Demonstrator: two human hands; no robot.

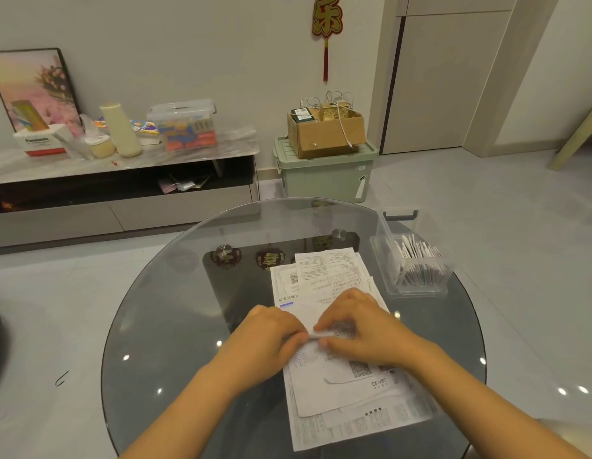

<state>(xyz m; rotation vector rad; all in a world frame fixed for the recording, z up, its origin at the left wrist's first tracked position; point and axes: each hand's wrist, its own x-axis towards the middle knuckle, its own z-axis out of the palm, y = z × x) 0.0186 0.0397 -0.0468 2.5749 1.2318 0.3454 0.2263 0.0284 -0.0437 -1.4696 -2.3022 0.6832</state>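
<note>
left hand (271, 336) and right hand (357, 329) meet over a folded paper slip (322, 333), each pinching one end. slip sits above the printed leaflets (347, 392) spread on the round glass table (175, 309). clear plastic organizer box (417, 270) near the right rim; bare glass to the left.

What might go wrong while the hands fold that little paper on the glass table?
1. The left hand and right hand pinch the slip from opposite sides; pulling apart may tear it.
2. The loose stack lies on the smooth table close to its near edge, so sheets might slide off.
3. The clear box sits by the right rim; an elbow may knock it down.
</note>
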